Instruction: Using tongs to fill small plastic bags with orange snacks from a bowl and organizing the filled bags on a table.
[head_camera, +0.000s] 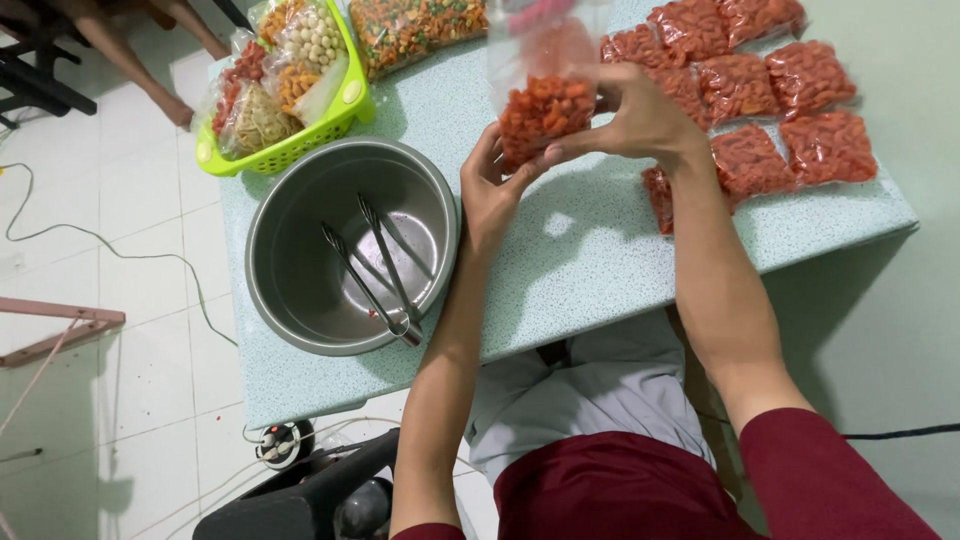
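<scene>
A clear plastic bag (545, 100) partly filled with orange-red snack pieces is held upright above the pale green table (590, 260). My left hand (490, 190) cups the bag's lower left side. My right hand (630, 115) grips it from the right, with fingers across its front. The bag's open top rises past the frame's upper edge. To the left stands a large grey metal bowl (300, 270) with metal tongs (375, 270) lying inside it.
Several sealed bags of the same orange snack (790, 100) lie in rows on the table's right part. A green basket (345, 105) of mixed snack packs stands at the back left, beside a big bag of mixed snacks (415, 30). Cables and a power strip (285, 440) lie on the white tiled floor.
</scene>
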